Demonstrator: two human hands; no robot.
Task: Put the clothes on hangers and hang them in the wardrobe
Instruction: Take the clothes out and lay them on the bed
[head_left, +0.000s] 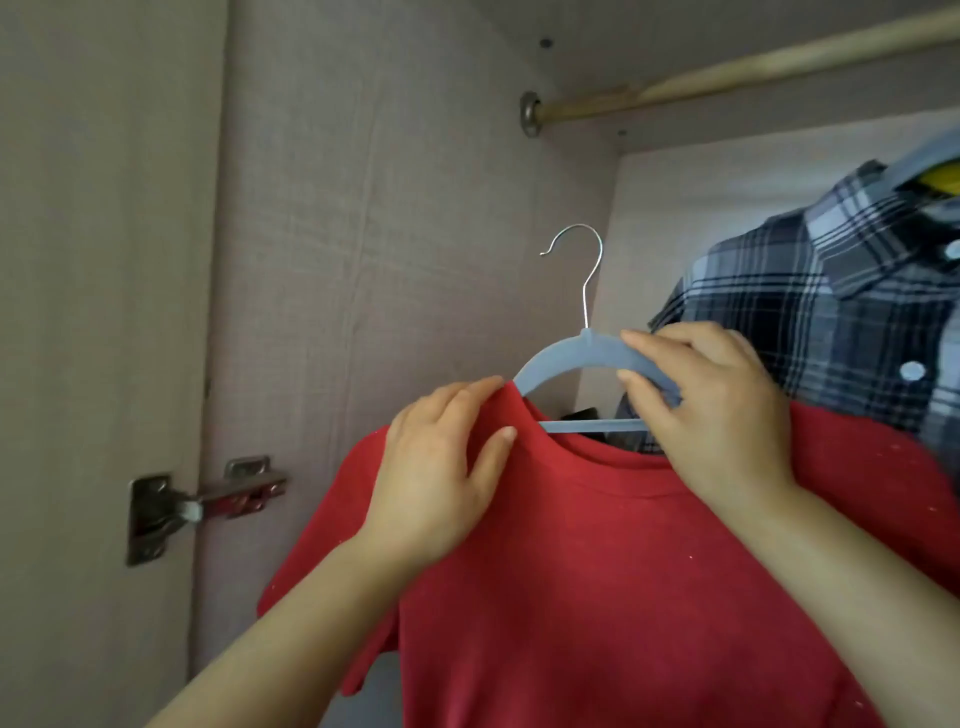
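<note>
The hanger (587, 349) sits between the left grip (441, 467) and the right grip (711, 415), its hook above both. The left grip rests on the T-shirt (597, 571) at its shoulder; the right grip pinches the hanger's right arm. A shirt (831, 312) hangs behind and right of the right grip. The rail (753, 67) runs above, the hinge (197, 509) far left.

Red beside plaid
Red T-shirt (597, 571) on pale blue, silver-hooked hanger (582, 356); navy, light-blue and white plaid shirt (831, 322); yellowish rail (727, 78); greyish-mauve wardrobe wall (389, 208).
</note>
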